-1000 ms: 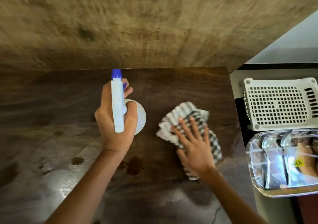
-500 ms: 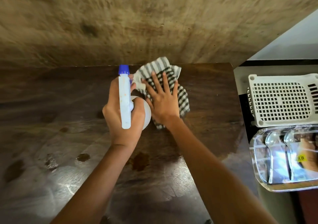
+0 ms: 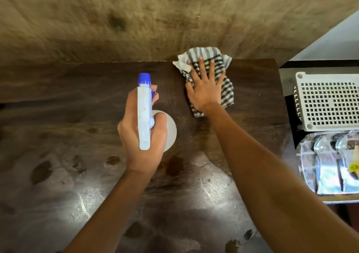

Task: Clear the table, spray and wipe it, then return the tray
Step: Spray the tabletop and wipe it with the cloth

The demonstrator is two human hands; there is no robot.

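Right hand [image 3: 206,89], seen from the head camera, lies flat with its fingers spread, pressing a striped cloth [image 3: 226,95] onto the far right part of the table [image 3: 77,97], close to the back edge by the wall. Left hand [image 3: 131,136] is curled round the neck of a white spray bottle [image 3: 144,116] with a blue nozzle, held above the middle of the table and pointing away from the person.

The cloth looks soft and limp, bunched under the palm. It will likely fold and drag rather than slide as one piece, so a broad, flat press over its middle suits it better than a pinch at a corner. The bottle looks light and rigid, and the neck under the trigger is the natural hold.

Glossy wet patches and dark spots show on the near side of the table. Off to the right, apart from the table, sit a white perforated basket [image 3: 330,101] and a clear tray [image 3: 308,167] holding spoons.
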